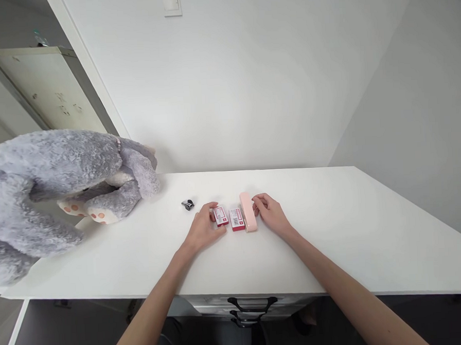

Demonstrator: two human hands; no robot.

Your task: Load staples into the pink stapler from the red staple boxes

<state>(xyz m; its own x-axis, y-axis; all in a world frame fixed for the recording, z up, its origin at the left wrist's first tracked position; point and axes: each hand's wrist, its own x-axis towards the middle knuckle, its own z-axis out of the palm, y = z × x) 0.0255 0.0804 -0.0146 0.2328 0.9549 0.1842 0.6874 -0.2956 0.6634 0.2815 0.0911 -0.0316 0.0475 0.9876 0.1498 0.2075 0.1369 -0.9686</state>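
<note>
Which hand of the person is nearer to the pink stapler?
Right. The right hand is just beside the pink stapler, on its right side; the left hand is farther away to the left, with a red-and-white box between.

No wording legible. Centre of frame: left box (221, 215) and right box (236, 219), both red-and-white printed, lettering too small to read; barcode (236, 221) on right one. Upper left: marks (64, 110) on cabinet door (44, 82), indistinct.
</note>
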